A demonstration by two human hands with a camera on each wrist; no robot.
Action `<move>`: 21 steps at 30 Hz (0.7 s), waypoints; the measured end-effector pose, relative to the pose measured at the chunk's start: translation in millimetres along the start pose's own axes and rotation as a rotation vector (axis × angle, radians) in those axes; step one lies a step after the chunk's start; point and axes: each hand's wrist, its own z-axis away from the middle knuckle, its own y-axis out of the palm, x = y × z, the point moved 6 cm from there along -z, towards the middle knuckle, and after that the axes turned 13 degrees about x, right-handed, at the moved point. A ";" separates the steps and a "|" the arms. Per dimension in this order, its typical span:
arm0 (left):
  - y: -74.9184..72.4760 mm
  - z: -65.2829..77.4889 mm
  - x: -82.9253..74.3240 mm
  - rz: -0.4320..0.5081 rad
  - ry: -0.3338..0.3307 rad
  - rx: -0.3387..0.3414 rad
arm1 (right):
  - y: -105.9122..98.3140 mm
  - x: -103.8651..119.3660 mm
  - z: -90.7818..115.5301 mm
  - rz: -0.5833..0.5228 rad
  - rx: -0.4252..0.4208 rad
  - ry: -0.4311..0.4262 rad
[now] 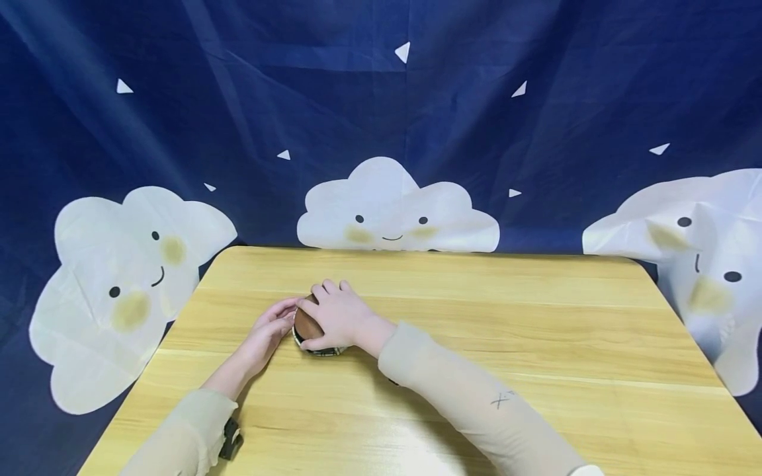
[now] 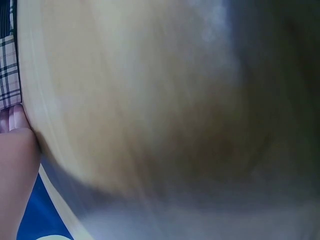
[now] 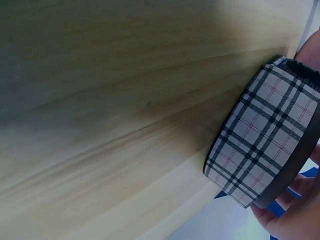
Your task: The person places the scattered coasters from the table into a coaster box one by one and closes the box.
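Observation:
A round case with a brown top (image 1: 306, 325) and checked sides (image 3: 260, 132) rests on the table. A dark ribbed strip (image 3: 302, 72) interrupts the checks on one side. From above, my right hand (image 1: 340, 318) grips it, with spread fingers over the far rim and the thumb at the near rim. My left hand (image 1: 266, 338) is at the left side, fingers fairly straight and tips right at the wall. In the left wrist view, the left fingers (image 2: 15, 117) meet the lower edge of the checked wall (image 2: 9, 72). The right palm hides part of the brown top.
The light wooden table (image 1: 506, 330) spreads around the case, its far edge close to a dark blue curtain (image 1: 357, 99) printed with white clouds. A small black device (image 1: 231, 438) sits at the left sleeve cuff (image 1: 205, 416).

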 end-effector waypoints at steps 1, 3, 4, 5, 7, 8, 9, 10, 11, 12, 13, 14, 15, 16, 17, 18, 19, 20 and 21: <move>-0.2 0.1 0.2 -0.002 -0.004 -0.002 | -0.5 0.4 0.2 -0.002 -0.007 -0.006; -0.7 0.2 0.6 -0.006 -0.008 -0.005 | -0.8 1.3 0.1 -0.009 -0.018 -0.018; -0.9 0.2 0.8 -0.007 -0.009 -0.004 | -0.8 1.6 0.1 -0.012 -0.022 -0.023; -1.0 0.1 0.7 -0.007 -0.010 -0.004 | -0.9 1.9 0.1 -0.015 -0.025 -0.026; -1.5 0.3 0.3 -0.011 -0.004 -0.005 | -0.8 2.2 -0.2 -0.016 -0.031 -0.030; -1.7 0.2 0.3 -0.012 -0.003 -0.006 | -0.5 2.2 -0.5 -0.015 -0.035 -0.031; -1.9 0.1 0.4 -0.012 -0.003 -0.005 | 0.2 2.2 -0.8 -0.013 -0.038 -0.032; -2.0 0.0 0.4 -0.012 -0.002 -0.003 | 0.3 2.1 -0.7 -0.012 -0.041 -0.033; -2.1 -0.1 0.6 -0.013 0.000 -0.002 | 0.6 2.1 -0.7 -0.010 -0.045 -0.034; -2.3 -0.3 0.9 -0.013 0.001 -0.001 | 0.8 2.1 -0.7 -0.009 -0.048 -0.034; -2.3 -0.6 1.5 -0.012 -0.001 -0.002 | 0.9 2.1 -0.4 -0.009 -0.051 -0.035; -2.2 -0.8 1.8 -0.011 -0.001 0.001 | 1.0 2.1 -0.1 -0.008 -0.054 -0.036; -2.1 -0.9 1.8 -0.011 0.001 0.003 | 1.2 2.1 0.2 -0.007 -0.055 -0.037; -2.1 -0.9 2.0 -0.011 0.002 0.004 | 1.1 2.2 0.6 -0.008 -0.057 -0.038; -2.0 -1.0 2.1 -0.011 0.002 0.004 | 1.4 2.2 0.8 -0.005 -0.058 -0.038; -2.0 -1.0 2.1 -0.011 0.002 0.004 | 1.4 2.2 1.0 -0.003 -0.058 -0.039; -1.9 -1.0 2.2 -0.012 0.001 0.005 | 1.6 2.2 1.2 0.000 -0.059 -0.039; -2.2 -1.0 2.3 -0.010 0.001 0.004 | 2.2 2.0 1.1 0.003 -0.059 -0.039; -2.2 -1.2 2.4 -0.010 0.002 0.005 | 2.5 1.9 1.3 0.004 -0.059 -0.038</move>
